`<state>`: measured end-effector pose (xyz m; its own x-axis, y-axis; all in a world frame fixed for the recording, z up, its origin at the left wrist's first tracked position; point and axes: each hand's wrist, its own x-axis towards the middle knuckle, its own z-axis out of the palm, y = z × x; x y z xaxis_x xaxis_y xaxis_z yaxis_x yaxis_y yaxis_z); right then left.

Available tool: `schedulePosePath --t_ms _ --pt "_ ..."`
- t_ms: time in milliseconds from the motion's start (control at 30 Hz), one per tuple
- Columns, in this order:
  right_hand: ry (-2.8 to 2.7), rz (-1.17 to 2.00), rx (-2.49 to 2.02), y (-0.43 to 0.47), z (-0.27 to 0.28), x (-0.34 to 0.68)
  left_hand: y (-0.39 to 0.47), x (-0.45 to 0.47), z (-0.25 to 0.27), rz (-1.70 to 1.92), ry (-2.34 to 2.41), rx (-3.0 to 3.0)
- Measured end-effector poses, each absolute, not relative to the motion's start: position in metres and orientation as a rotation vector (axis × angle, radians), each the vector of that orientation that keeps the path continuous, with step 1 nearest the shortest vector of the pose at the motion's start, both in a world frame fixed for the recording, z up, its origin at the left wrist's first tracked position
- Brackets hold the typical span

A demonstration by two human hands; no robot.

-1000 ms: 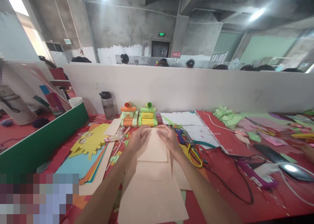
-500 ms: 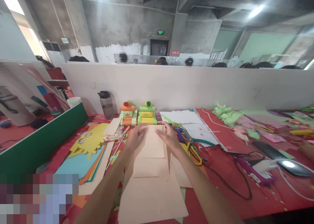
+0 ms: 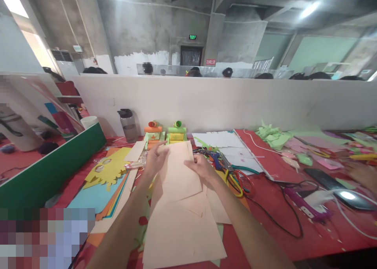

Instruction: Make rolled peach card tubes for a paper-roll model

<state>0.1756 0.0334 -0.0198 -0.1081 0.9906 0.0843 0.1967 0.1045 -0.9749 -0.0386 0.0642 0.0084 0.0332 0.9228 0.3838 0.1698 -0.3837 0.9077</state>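
Between both sets of fingers: cream paper sheets [image 3: 180, 172], over a larger cream sheet [image 3: 182, 237] on the red counter [image 3: 271, 218]. Right hand [image 3: 203, 168]: fingers clamped on the sheets' right edge. Left hand [image 3: 155, 161]: at left edge; from where I stand, cannot tell whether its fingers grip. Beyond the fingers: two rolled-paper models [image 3: 176, 137].

Wall [image 3: 141, 29] beyond desk's [image 3: 318, 241] far edge: green lit sign [image 3: 192, 37] above dark door [image 3: 191, 55], reads "EXIT"; characters over that word too small to make out. Right of door, red sign [image 3: 210, 62], white characters, too blurred to read.
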Motion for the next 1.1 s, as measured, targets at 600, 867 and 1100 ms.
schedulePosePath --t_ms 600,867,1100 --pt "-1.315 1.113 -1.187 0.041 -0.015 0.188 0.072 -0.051 0.0 1.073 0.914 1.436" --pt "-1.256 0.929 -1.274 0.042 -0.003 0.213 0.072 -0.056 -0.015 0.871 1.532 2.003" --pt "-1.252 1.229 -1.16 0.033 0.008 0.217 0.059 -0.034 -0.035 0.76 1.652 2.074"
